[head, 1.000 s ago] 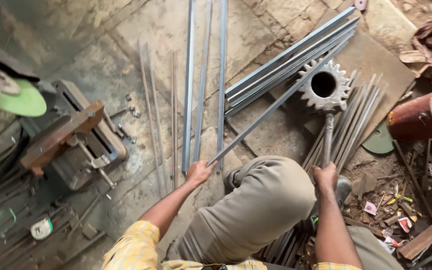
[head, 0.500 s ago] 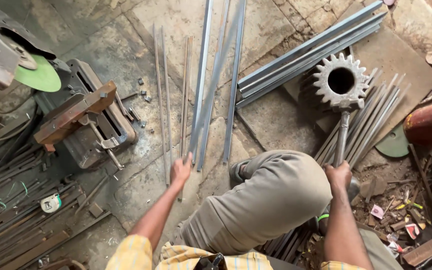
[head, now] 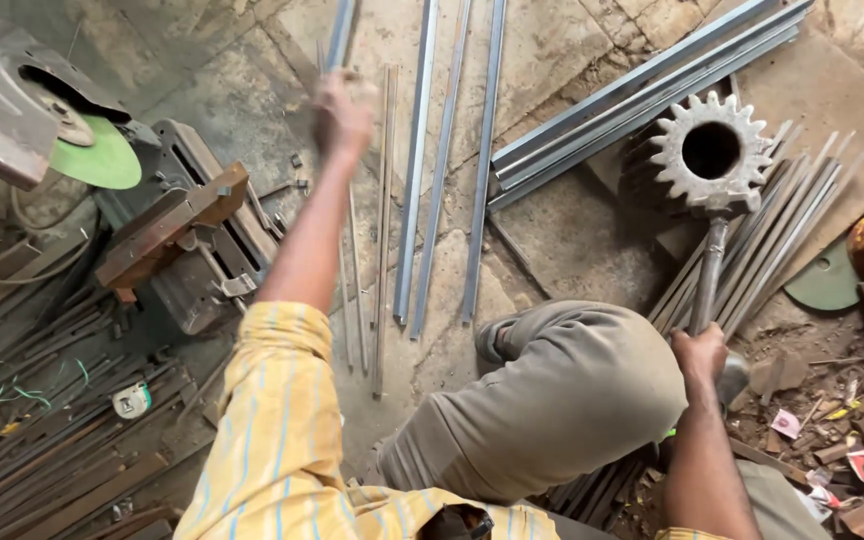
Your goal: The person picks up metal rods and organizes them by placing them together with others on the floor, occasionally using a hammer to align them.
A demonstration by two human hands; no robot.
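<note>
- The left hand [head: 342, 112] is blurred in the upper middle of the frame, arm stretched out over the concrete floor [head: 572, 60]; it seems closed around a thin metal strip [head: 338, 35] that runs off the top edge, but the blur hides how firmly.
- The right hand [head: 700, 352] at the lower right is closed tight on the handle of a hammer [head: 710, 270]; the hammer's head end is hidden behind the hand and the bent knee [head: 572, 400].
- The handle points up toward a big toothed gear [head: 710, 152] with a round hole through its middle; it stands on a fan of thin rods [head: 782, 240], and its lower side is in shadow.
- Several long flat strips [head: 442, 180] lie side by side on the floor between the two arms, their far ends cut off at the top edge.
- A bundle of longer bars [head: 642, 90] lies slantwise at the upper right, running out of frame.
- At the upper left, a cutting machine with a green disc [head: 102, 160] is cut off by the edge; just below it sits a rusty vise [head: 177, 235].
- The lower left is crowded with dark rods [head: 42, 440], and a small tape measure [head: 132, 400] lies among them.
- Open floor shows mostly around the flat strips; scraps and litter [head: 832, 430] fill the lower right.
</note>
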